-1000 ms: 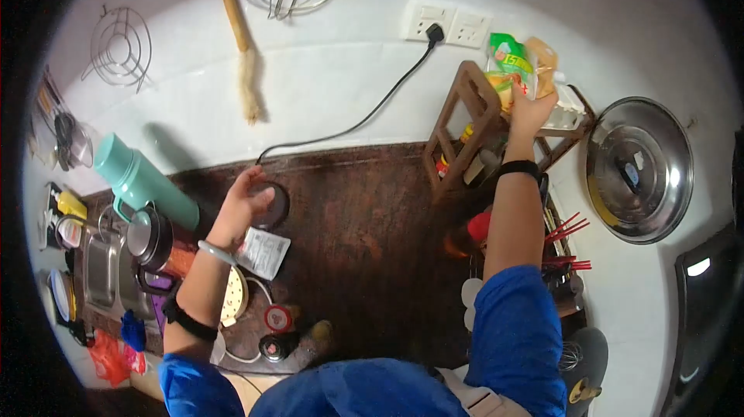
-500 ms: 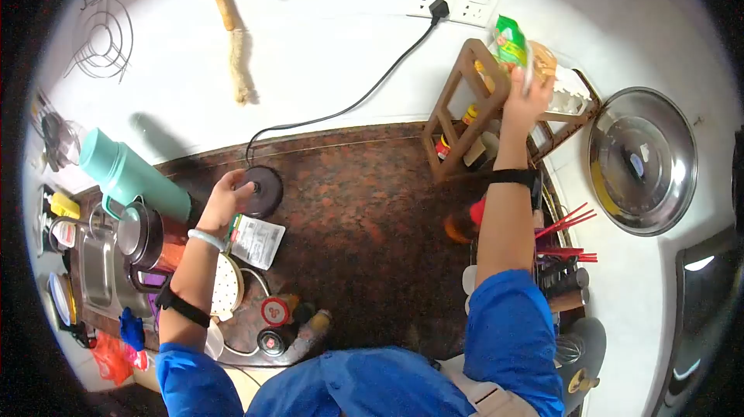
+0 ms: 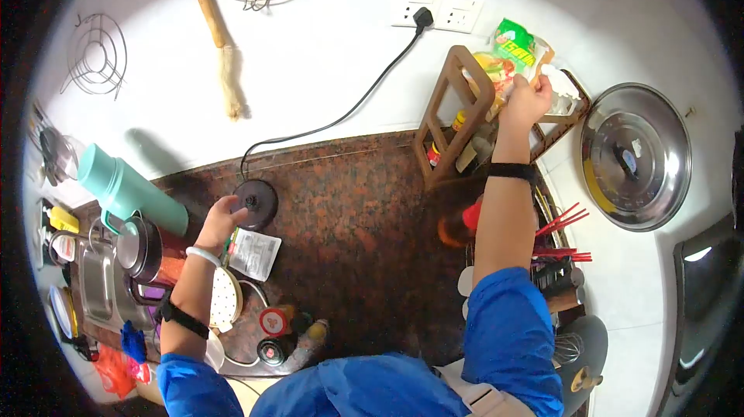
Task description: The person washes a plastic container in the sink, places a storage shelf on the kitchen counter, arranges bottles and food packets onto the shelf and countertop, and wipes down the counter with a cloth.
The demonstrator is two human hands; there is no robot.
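My right hand reaches to the top of a brown rack. Its thumb and fingers are closed at the edge of a green and yellow food packet, which stands upright there; the exact grip is partly hidden. White material lies just beside these fingers. My left hand is at the near left edge of a round black appliance base, fingers apart and holding nothing visible. Just below that hand lies a white printed pouch on the counter.
A teal flask and a dark-lidded jug stand left, near a sink. Jars sit near my body. A black cord runs to the wall socket. Red chopsticks and a metal lid are right.
The green packet, blurred and tilted before, now sits lower and shows its printed front. My right hand stays at it. The view has shifted slightly; my left hand remains by the black base.
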